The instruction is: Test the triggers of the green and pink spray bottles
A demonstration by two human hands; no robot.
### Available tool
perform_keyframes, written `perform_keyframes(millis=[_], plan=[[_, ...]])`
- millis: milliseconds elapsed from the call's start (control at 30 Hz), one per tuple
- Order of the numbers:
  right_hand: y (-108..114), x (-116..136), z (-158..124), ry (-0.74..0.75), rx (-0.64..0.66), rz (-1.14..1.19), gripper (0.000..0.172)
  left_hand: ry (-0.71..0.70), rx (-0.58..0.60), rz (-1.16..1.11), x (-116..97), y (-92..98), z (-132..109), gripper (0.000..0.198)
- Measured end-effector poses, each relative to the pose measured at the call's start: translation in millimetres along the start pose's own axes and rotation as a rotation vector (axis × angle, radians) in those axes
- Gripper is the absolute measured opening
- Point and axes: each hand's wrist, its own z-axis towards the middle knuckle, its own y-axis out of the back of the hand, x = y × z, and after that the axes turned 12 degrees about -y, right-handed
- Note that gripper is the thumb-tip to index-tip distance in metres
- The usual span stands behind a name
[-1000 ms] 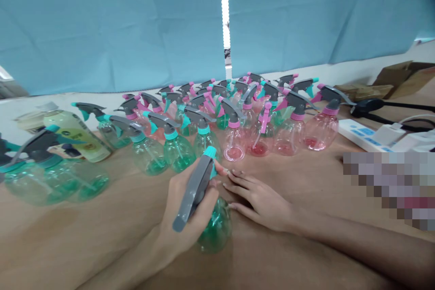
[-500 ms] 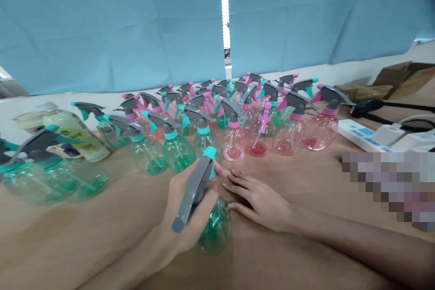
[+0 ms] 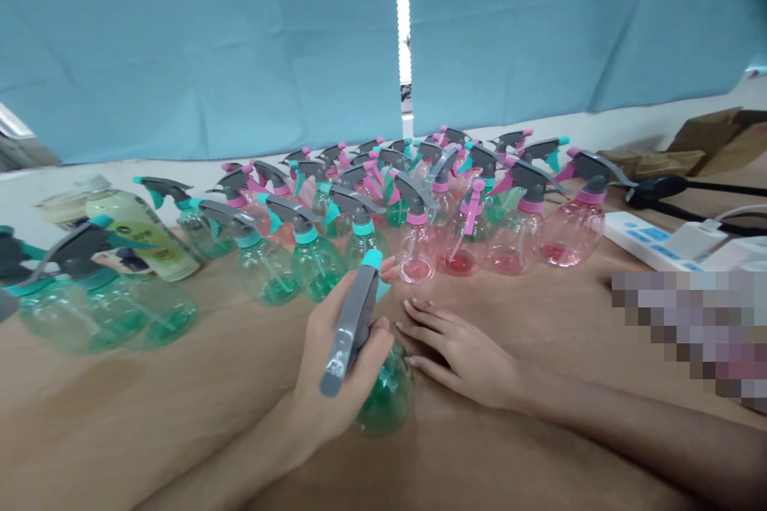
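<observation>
My left hand (image 3: 335, 359) is wrapped round the neck of a green spray bottle (image 3: 389, 399) with a grey and teal trigger head. The bottle stands on the wooden table (image 3: 240, 391), its neck mostly hidden by my fingers. My right hand (image 3: 461, 351) lies palm down on the table just right of that bottle, fingers spread and holding nothing. Ahead of my hands stand a green spray bottle (image 3: 317, 259) with a teal collar and a pink spray bottle (image 3: 416, 247) with a pink collar, at the front of a larger group.
Several green spray bottles (image 3: 108, 315) cluster at the left, near a pale green bottle with a label (image 3: 141, 227). At the right are a white power strip (image 3: 647, 239) with plugs, black headphones (image 3: 665, 190) and brown cardboard (image 3: 719, 144). A blue cloth (image 3: 240, 40) hangs behind.
The whole view has shifted slightly, with things sitting a little farther right. My left hand keeps its hold on the spray bottle, and its index finger looks more extended. My right hand stays spread.
</observation>
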Motion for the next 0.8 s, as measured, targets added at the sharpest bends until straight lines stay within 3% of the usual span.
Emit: perform_keyframes(millis=[433, 800], plan=[[0.5, -0.8, 0.2, 0.011, -0.011, 0.009, 0.049, -0.021, 0.003, -0.030, -1.1, -1.2, 2.2, 0.036], [2.0, 0.7, 0.3, 0.006, -0.003, 0.011, 0.049, 0.072, -0.007, 0.019, -2.0, -1.2, 0.1, 0.034]])
